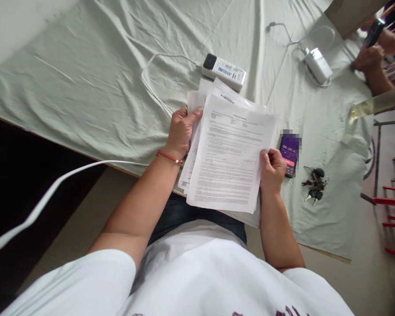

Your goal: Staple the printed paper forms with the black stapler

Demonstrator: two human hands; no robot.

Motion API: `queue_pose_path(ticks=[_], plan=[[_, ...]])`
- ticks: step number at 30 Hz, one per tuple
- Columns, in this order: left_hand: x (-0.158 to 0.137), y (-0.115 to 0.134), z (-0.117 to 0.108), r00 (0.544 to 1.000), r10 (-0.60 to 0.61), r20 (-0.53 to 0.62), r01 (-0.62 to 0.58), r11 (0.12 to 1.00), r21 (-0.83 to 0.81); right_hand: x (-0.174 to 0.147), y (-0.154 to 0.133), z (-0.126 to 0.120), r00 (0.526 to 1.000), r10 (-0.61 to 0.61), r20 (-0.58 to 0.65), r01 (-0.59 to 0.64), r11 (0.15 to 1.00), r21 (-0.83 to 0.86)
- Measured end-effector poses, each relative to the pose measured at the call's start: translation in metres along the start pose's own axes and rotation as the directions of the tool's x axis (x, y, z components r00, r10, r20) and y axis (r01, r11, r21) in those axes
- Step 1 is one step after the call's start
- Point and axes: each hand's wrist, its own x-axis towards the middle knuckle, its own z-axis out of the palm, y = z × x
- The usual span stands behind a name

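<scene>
Papers (230,158), likely light, floppy and easily creased, sit pinched between your left hand (183,131) and right hand (272,170); grip side edges.

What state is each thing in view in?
Papers: fanned, held
Left hand: gripping papers
Right hand: gripping papers
Tablecloth: wrinkled
Phone on tablecloth: screen lit
Keys: bunched
Black-ended white device: cable attached
Other white device: lying on tablecloth
Another person's hand: holding dark object
</scene>
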Motion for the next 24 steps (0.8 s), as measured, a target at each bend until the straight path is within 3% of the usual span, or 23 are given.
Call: queue_pose_path(ticks=[8, 16, 24], plan=[[-0.004, 0.004, 0.005, 0.999, -0.032, -0.026, 0.031, 0.999, -0.034, 0.000, -0.004, 0.002, 1.000, 0.006, 0.009, -0.006, 1.000, 0.009], [0.001, -0.002, 0.000, 1.000, -0.012, -0.009, 0.012, 1.000, -0.003, 0.003, -0.003, 0.000, 0.990, -0.090, -0.107, 0.088, 0.996, -0.022], [0.003, -0.008, -0.004, 1.000, 0.020, 0.021, -0.020, 1.000, 0.018, 0.006, -0.004, -0.004, 0.970, -0.149, -0.194, 0.162, 0.985, 0.052]])
